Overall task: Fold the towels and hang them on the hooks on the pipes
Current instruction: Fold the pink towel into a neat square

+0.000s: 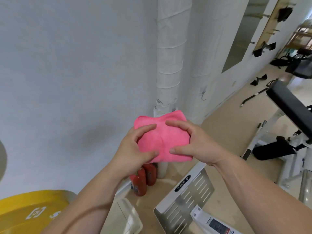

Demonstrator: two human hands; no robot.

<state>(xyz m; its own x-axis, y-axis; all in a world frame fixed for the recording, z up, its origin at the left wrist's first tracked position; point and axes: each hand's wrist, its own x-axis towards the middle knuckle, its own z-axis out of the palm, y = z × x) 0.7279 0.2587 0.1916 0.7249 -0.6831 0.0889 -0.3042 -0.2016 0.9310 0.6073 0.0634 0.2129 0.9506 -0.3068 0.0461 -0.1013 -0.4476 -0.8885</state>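
Both hands grip the folded pink towel [163, 140]: left hand [133, 149] and right hand [194, 142] pinch opposite edges.

The left hand [133, 149] and the right hand [194, 142] are bare, the left forearm [94, 196] and the right forearm [253, 188] are bare too as far as they show, and the thumb nails [171, 150] are short.

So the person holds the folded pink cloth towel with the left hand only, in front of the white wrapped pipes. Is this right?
No. The head view shows the left hand and the right hand both gripping the folded pink cloth towel, in front of the white wrapped pipes.
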